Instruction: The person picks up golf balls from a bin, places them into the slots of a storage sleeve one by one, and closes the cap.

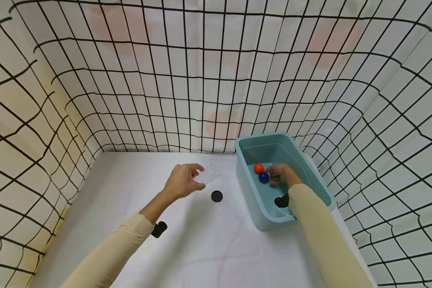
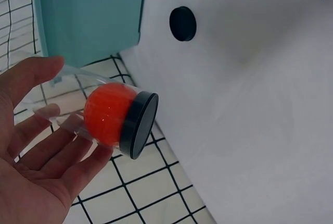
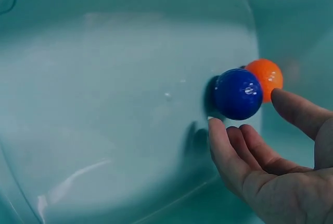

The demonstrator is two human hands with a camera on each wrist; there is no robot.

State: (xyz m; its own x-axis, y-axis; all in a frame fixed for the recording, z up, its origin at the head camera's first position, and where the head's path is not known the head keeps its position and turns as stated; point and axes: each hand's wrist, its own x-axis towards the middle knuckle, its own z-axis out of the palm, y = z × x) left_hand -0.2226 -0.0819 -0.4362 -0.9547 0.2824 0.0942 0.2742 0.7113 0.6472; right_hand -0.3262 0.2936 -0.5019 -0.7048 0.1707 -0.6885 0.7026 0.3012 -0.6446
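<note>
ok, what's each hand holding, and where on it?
Left hand grips the clear plastic tube with an orange ball inside by its body. Right hand only reaches for the blue ball.

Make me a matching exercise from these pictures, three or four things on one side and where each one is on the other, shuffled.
Things:
1. blue ball
2. clear tube
3. loose black cap
4. teal tub

Places:
A. lying on the white table
B. in the left hand
C. standing at the table's right side
D. in the tub, by the right hand

Pairs: 1-D, 2-B, 3-A, 4-C
</note>
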